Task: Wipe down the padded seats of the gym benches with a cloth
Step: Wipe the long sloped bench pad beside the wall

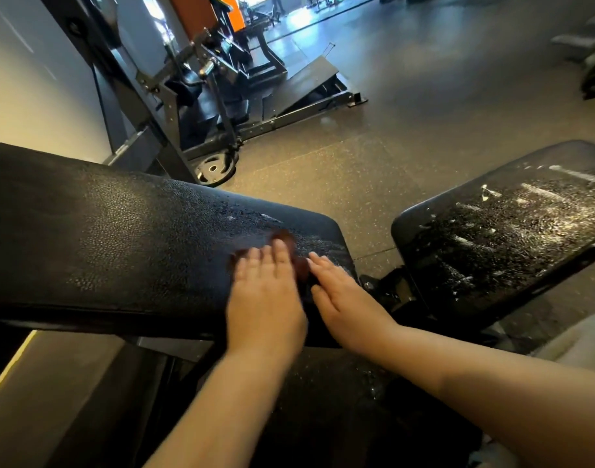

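A long black padded bench pad runs from the left edge to the middle of the view, wet with droplets near its right end. A small dark brown cloth lies on that right end, mostly hidden beneath my hands. My left hand presses flat on the cloth with straight fingers. Beside it, my right hand lies flat on the pad, its fingers at the cloth's right edge. A second black pad stands to the right, streaked with white foam or spray.
A black weight machine with a plate at its foot stands behind the left pad. A sloped black platform lies further back. Speckled rubber floor spreads between the pads. A wall is at the left.
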A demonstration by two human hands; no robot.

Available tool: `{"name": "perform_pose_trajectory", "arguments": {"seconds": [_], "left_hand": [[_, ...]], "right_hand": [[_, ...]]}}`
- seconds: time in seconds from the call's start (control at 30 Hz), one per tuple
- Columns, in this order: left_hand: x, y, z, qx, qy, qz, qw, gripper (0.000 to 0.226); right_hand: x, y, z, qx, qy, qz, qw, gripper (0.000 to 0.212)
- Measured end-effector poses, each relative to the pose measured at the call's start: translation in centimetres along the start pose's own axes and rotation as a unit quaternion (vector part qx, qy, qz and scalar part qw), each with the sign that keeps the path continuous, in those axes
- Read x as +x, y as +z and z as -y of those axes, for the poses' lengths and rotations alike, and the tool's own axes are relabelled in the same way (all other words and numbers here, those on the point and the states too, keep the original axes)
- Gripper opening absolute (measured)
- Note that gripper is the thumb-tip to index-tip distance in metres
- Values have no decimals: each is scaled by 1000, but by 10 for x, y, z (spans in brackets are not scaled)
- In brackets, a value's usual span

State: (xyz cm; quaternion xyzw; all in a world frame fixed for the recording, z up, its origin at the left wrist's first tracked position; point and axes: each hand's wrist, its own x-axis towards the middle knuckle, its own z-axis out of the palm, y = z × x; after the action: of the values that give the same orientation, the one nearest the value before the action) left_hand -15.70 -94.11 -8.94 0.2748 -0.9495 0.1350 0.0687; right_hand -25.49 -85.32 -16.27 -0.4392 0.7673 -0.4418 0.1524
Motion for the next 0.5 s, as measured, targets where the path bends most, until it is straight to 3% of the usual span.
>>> {"name": "perform_pose_trajectory", "arguments": {"seconds": [0.07, 0.13, 0.27, 0.37, 0.5], "left_hand": [[-7, 5, -6, 8, 72, 16, 997, 64], [1, -3, 14, 24, 92, 32, 995, 61], [28, -25, 64, 9, -56, 8, 998, 65], [22, -23, 39, -48, -111, 8, 993, 73], [-7, 3, -7, -91, 51, -20, 994, 61]], "right_hand": [[3, -3, -2, 9, 18, -4, 1000, 54], [2, -3, -3, 0, 21, -1, 1000, 53], [3, 1, -6, -11, 17, 0, 1000, 53], [4, 4, -8, -6, 20, -1, 1000, 52], [8, 6, -6, 27, 21, -13, 999, 54]]}}
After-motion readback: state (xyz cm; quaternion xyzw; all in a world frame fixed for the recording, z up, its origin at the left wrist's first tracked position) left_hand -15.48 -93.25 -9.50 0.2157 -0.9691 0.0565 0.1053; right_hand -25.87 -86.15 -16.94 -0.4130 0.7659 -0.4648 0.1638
